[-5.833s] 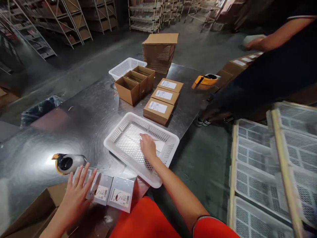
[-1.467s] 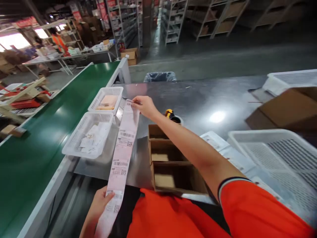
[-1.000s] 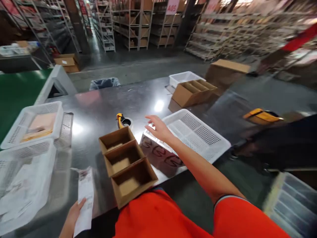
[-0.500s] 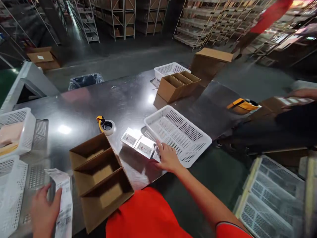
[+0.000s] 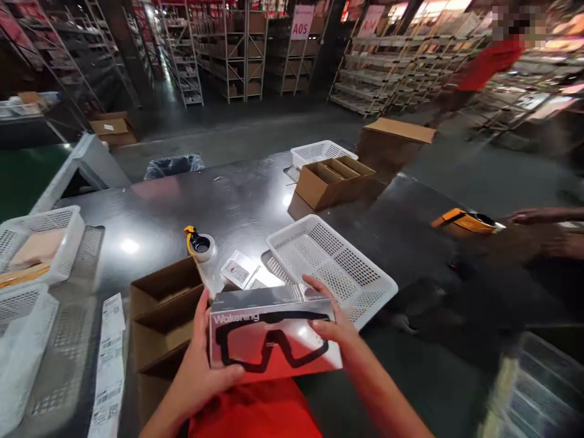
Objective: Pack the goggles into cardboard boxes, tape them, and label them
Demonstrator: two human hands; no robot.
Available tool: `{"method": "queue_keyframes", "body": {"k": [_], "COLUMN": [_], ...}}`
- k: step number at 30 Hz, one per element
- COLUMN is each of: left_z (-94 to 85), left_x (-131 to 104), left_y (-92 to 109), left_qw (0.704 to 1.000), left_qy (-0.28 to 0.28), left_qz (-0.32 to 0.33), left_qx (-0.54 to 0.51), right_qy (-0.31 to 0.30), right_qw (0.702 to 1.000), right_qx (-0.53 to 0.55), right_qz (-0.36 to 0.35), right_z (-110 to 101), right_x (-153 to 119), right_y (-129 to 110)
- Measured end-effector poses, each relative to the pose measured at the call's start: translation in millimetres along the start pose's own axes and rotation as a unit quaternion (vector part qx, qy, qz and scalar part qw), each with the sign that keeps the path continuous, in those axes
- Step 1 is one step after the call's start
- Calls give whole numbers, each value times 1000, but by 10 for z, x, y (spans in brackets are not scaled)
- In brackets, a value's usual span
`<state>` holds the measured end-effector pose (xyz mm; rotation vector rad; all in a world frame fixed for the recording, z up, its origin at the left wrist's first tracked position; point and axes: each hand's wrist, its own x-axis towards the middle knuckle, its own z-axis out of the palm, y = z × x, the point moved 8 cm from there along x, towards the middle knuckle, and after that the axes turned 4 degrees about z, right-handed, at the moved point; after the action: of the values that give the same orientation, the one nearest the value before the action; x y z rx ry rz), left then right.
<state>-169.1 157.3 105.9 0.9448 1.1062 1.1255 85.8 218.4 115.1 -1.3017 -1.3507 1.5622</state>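
Note:
Between both hands I hold a white and silver box (image 5: pixel 276 337) with a picture of wraparound glasses and the word "Wakening". My left hand (image 5: pixel 205 371) grips its left end, thumb on the front. My right hand (image 5: pixel 337 322) is closed on its right end. Behind it, small silver-white boxes (image 5: pixel 239 269) lie on the metal table (image 5: pixel 241 201), partly hidden by the held box. To the left stands an open cardboard box (image 5: pixel 166 292) with divider walls, its near part covered by my left hand and arm. A strip of printed labels (image 5: pixel 109 359) lies left of it.
An unfilled white basket (image 5: pixel 337 261) stands at the right. A tape dispenser (image 5: pixel 201 244) sits behind the cardboard box. More white baskets (image 5: pixel 75 234) line the left edge. Another divided carton (image 5: pixel 328 182) is further back. At the right are another person's hands (image 5: pixel 547 222) and an orange tape dispenser (image 5: pixel 469 220).
My right hand has lifted a box from beside the white basket towards me. My left hand has let go of the label strip and now grips the box too.

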Motion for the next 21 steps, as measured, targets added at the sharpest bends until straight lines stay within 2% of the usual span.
{"method": "queue_keyframes", "body": {"k": [2,4,7,8,10,13,16,18,19,21], "left_z": [-198,-385,-633,-712,-849,-968,-991,-1006,-1039,-1208], "left_x": [-124,-280,-507,-575,-699,-882,-1098,-1225,-1269,-1325], "left_y": [30,35,10,3,-1,45,178,238,233,147], "left_qw": [997,988,974,971,967,967,946,935,936,941], "left_qy": [77,133,200,220,248,247,229,214,204,211], "left_qz": [-24,-49,-58,-50,-23,26,91,129,138,136], "left_qx": [-19,-63,-91,-84,-52,61,209,251,251,225], "right_qy": [-49,-71,-42,-52,-120,-234,-360,-427,-440,-423], "right_qw": [999,995,974,959,915,830,776,765,768,790], "right_qx": [-14,-65,-203,-250,-336,-436,-433,-385,-364,-338], "right_qz": [2,-15,-90,-122,-186,-258,-285,-289,-291,-287], "right_z": [376,615,747,818,1062,1509,1913,2086,2135,2183], "right_x": [89,140,206,222,231,192,102,37,30,82], "right_y": [118,118,-136,-258,-488,-730,-833,-854,-851,-790]}}
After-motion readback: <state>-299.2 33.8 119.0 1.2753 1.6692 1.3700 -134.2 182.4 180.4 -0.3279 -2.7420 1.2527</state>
